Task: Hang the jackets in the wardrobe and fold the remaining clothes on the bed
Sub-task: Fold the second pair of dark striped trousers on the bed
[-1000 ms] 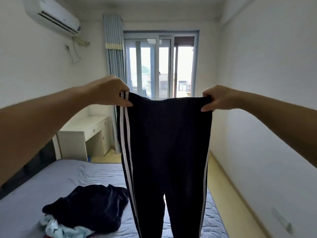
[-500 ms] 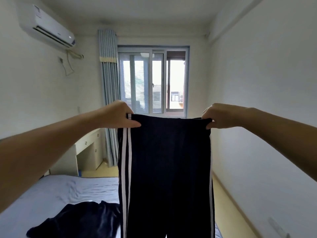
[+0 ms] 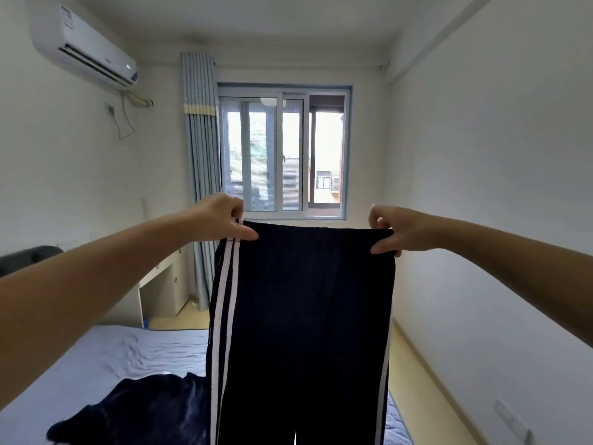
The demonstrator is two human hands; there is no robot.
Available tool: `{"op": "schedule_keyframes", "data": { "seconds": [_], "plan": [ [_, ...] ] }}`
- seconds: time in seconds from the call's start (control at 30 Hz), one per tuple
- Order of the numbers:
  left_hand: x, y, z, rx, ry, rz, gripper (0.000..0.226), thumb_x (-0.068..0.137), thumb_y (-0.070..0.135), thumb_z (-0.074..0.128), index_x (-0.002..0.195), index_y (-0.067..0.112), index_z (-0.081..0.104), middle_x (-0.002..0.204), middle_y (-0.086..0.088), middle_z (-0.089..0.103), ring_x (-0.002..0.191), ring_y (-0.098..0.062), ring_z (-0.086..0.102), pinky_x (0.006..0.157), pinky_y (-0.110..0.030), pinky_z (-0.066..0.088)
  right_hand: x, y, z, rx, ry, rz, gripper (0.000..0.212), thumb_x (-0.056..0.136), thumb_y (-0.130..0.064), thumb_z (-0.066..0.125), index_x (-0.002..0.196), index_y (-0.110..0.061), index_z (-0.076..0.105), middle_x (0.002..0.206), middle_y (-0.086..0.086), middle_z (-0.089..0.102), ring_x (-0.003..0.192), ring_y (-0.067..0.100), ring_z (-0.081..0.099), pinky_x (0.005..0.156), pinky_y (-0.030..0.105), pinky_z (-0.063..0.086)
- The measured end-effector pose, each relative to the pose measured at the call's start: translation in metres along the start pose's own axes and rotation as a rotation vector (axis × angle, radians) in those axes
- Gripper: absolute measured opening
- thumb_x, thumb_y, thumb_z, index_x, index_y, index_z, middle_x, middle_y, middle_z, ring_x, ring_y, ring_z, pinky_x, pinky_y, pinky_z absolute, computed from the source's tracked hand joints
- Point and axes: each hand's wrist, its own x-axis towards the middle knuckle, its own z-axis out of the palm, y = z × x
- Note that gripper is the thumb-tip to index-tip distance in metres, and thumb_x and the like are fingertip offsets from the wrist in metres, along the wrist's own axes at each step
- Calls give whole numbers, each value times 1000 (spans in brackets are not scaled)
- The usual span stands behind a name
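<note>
A pair of dark track trousers (image 3: 301, 316) with white side stripes is held up at arm's length, in front of the window (image 3: 282, 155) and above the bed (image 3: 106, 358). The left corner of the waistband is pinched in the grip of the left hand (image 3: 221, 218), thumb in front and fingers behind, right at the top of the double white stripe. The right corner is clenched in the grip of the right hand (image 3: 391, 231) in the same way. The waistband is stretched level between the two hands, and the legs hang straight down and pass out of the lower edge of the view, so their ends cannot be seen.

On the bed, low and to the left of the trousers, a crumpled dark garment (image 3: 134, 412) is spread on the blue sheet; its right edge is hidden behind the hanging trousers. The rest of the sheet toward the far end is wrinkled.

A white desk (image 3: 163, 290) stands against the left wall beyond the bed, beside the striped curtain (image 3: 202, 175). An air conditioner (image 3: 83, 49) is mounted high on the left wall. A strip of yellow floor (image 3: 417, 387) runs between the bed's right edge and the right wall.
</note>
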Motion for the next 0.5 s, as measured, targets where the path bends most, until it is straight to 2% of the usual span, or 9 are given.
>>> {"op": "schedule_keyframes", "data": {
  "seconds": [0.03, 0.1, 0.17, 0.23, 0.37, 0.43, 0.5],
  "plan": [
    [-2, 2, -1, -18, -91, -21, 32, 74, 38, 78, 78, 24, 49, 76, 4, 52, 65, -7, 47, 57, -21, 35, -1, -4, 0, 15, -76, 33, 25, 84, -13, 70, 98, -18, 50, 87, 2, 63, 64, 11, 63, 54, 17, 49],
    [-7, 9, -2, -5, -324, -54, 33, 75, 35, 77, 95, 32, 51, 91, 9, 56, 79, -6, 54, 63, -20, 41, -3, -11, 2, -144, -194, 55, 14, 87, -15, 67, 90, -21, 55, 83, 1, 61, 58, 2, 61, 52, 13, 45],
    [-10, 19, 2, 154, -511, -23, 22, 77, 31, 74, 92, 33, 57, 87, 9, 60, 74, -5, 57, 65, -20, 43, -3, -20, 8, -327, -256, 47, 18, 87, -17, 64, 76, -23, 51, 75, -3, 57, 49, -3, 55, 48, 11, 41],
    [-13, 29, 9, 296, -607, -10, 10, 78, 24, 70, 81, 28, 62, 76, 9, 59, 64, -6, 54, 58, -19, 42, -3, -30, 17, -414, -293, 45, 21, 85, -14, 62, 73, -22, 46, 75, -5, 54, 55, 2, 53, 49, 15, 40],
    [-17, 41, 16, 405, -617, -27, 13, 77, 12, 62, 86, 19, 56, 82, 3, 52, 67, -11, 49, 54, -21, 39, 0, -43, 33, -536, -370, 29, 26, 82, -5, 52, 76, -27, 41, 80, -5, 49, 70, 7, 45, 56, 18, 35],
    [-18, 42, 18, 413, -571, -59, 14, 79, 8, 53, 86, 19, 49, 85, 2, 49, 68, -12, 47, 53, -23, 37, 1, -47, 35, -501, -339, 16, 27, 84, -2, 49, 85, -27, 39, 83, -5, 48, 73, 8, 45, 57, 19, 35],
    [-18, 39, 19, 385, -513, -85, 18, 84, 10, 47, 99, 19, 45, 88, 1, 50, 69, -13, 48, 53, -24, 38, 1, -51, 33, -438, -300, -3, 27, 85, -4, 49, 93, -28, 39, 85, -5, 50, 75, 9, 48, 57, 20, 37]
  ]
}}
